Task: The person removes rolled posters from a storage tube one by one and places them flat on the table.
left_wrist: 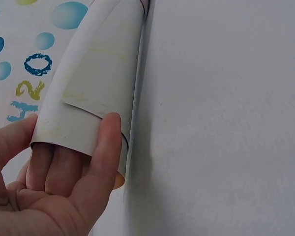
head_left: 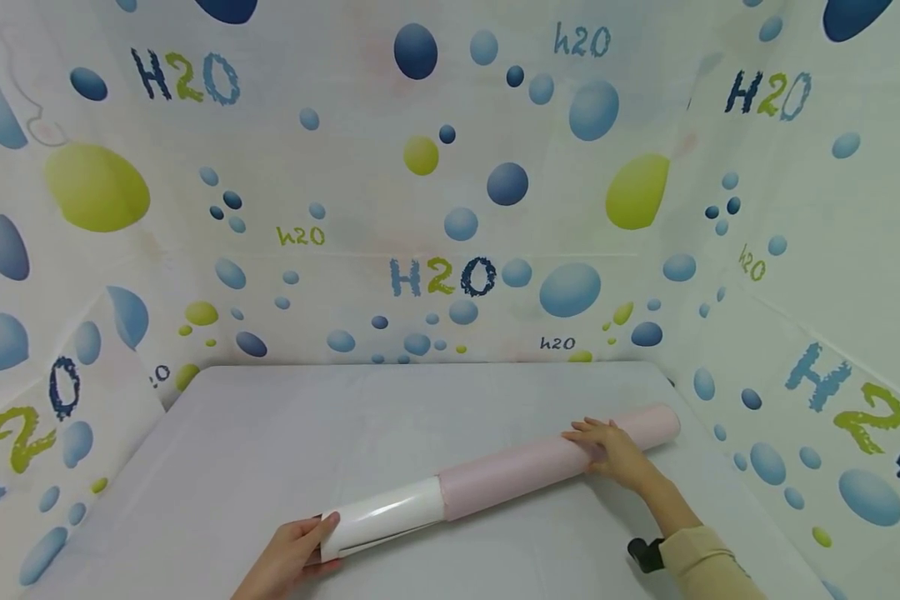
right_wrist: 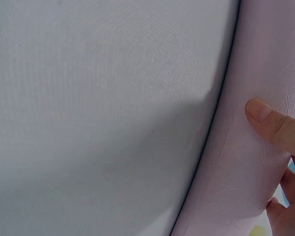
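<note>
A long roll lies slantwise over the table, its left part a glossy white rolled sheet (head_left: 386,508) and its right part a pink cover (head_left: 513,481). At the white end my left hand (head_left: 288,550) grips the sheet's edge. The left wrist view shows some fingers of that hand (left_wrist: 64,191) tucked inside the open end of the white roll (left_wrist: 108,64), others outside; a loose flap overlaps there. My right hand (head_left: 621,458) holds the pink part near its far right end. In the right wrist view, its thumb presses the wrinkled pink surface (right_wrist: 236,162), with fingers around the other side.
The white tabletop (head_left: 307,425) spreads under the roll. Behind and at both sides stand white hangings (head_left: 360,167) printed with bubbles and H2O lettering. A small black object (head_left: 647,555) sits at the right wrist beside the beige sleeve (head_left: 705,558).
</note>
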The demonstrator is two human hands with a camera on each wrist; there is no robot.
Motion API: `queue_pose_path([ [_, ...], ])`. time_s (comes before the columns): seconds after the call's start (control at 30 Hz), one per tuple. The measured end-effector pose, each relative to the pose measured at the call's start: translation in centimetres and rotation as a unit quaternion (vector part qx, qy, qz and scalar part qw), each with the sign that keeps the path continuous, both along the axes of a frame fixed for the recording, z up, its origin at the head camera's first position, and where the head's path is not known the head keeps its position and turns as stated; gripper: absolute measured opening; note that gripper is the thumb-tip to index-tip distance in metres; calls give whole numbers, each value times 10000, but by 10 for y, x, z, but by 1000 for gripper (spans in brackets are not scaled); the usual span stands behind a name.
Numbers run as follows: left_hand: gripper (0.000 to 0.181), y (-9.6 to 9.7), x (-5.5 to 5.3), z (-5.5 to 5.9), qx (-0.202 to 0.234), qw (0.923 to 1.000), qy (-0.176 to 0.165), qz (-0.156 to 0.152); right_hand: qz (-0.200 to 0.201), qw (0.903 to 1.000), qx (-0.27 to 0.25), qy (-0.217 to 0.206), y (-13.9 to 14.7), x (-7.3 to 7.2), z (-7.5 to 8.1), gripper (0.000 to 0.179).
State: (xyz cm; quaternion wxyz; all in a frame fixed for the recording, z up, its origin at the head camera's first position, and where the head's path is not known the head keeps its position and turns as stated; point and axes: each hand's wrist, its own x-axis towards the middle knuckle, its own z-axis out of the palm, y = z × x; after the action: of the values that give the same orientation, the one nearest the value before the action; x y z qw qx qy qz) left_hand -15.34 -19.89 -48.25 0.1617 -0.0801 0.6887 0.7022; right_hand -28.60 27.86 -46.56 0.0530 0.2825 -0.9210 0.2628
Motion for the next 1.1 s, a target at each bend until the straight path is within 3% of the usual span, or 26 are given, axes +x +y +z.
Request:
queue_pose_path([
  [0.2,61,-8,0,0,169,9996,-79,-204,-47,10000,-1,-34,2,0,2,60],
  [0.37,61,-13,0,0,69,9995,-89,-300,-99,9999,-13,-32,6,-1,2,61],
  [0.77,66,-23,3,2,-184,9991,-374,97,-233,9995,-147,-177,12,-5,1,60],
  [1.1,62,-26,4,2,-317,9992,-241,-67,-356,9992,-107,-116,15,-6,-2,61],
])
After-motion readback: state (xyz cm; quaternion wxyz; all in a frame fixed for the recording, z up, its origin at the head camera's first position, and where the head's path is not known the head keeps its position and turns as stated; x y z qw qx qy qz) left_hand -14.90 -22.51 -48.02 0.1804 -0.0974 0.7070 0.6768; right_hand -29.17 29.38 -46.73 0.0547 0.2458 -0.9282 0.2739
